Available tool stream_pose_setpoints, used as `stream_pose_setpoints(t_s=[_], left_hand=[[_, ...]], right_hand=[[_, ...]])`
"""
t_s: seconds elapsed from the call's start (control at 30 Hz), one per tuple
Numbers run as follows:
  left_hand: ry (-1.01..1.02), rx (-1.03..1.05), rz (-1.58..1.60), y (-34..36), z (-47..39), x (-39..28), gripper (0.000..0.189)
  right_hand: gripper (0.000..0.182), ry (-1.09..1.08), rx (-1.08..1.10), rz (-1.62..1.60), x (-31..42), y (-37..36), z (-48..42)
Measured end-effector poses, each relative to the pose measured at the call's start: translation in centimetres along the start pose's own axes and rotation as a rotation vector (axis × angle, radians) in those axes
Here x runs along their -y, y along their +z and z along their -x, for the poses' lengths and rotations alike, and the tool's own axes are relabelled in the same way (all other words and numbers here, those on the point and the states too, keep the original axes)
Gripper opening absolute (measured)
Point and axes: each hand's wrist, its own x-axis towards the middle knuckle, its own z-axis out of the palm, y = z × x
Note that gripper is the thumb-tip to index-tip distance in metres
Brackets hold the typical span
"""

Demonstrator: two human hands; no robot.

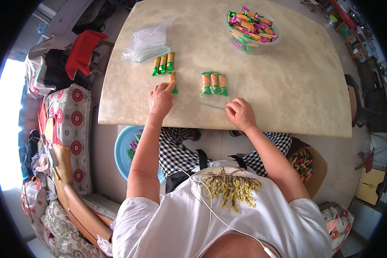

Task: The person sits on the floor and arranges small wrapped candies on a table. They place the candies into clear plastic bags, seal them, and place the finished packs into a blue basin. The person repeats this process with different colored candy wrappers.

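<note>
My left hand (161,99) reaches over the table, its index finger touching a single green-and-orange snack packet (172,77). Whether the thumb grips that packet is hidden. Just beyond it, three matching packets (162,64) lie side by side. To the right, a clear zip bag (231,84) lies flat with three packets (214,83) in a row inside it. Its blue-lined mouth faces me. At the near right corner of this bag, my right hand (241,113) is curled, with finger and thumb closed on the plastic edge.
A stack of clear plastic bags (148,42) lies at the table's (283,93) far left. A clear bowl (279,40) heaped with green and purple packets stands far right. Below the near edge are a blue basin (122,158) and a cardboard box (319,171), both holding packets.
</note>
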Motion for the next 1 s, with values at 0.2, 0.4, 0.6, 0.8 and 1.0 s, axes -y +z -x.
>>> stream_pose_setpoints(t_s=[0.2, 0.4, 0.6, 0.8, 1.0], left_hand=[[0.081, -0.019, 0.026, -0.7, 1.7, -1.2, 0.03], [0.042, -0.052, 0.062, -0.1, 3.3, -1.4, 0.015], [-0.022, -0.098, 0.23, -1.4, 7.1, -3.2, 0.013], [0.119, -0.066, 0.416, -3.2, 10.2, -7.6, 0.019], [0.341, 0.076, 0.448, -2.7, 8.5, -11.4, 0.022]], right_hand=[[0.014, 0.02, 0.001, -0.02, 0.1, -0.3, 0.1], [0.012, 0.022, -0.048, -0.066, -0.2, -0.1, 0.4], [0.011, 0.072, -0.101, -0.08, 0.2, 0.0, 0.6], [0.011, 0.108, -0.151, -0.091, 0.4, 0.5, 0.9], [0.01, 0.129, -0.167, -0.146, 0.7, 0.5, 0.7]])
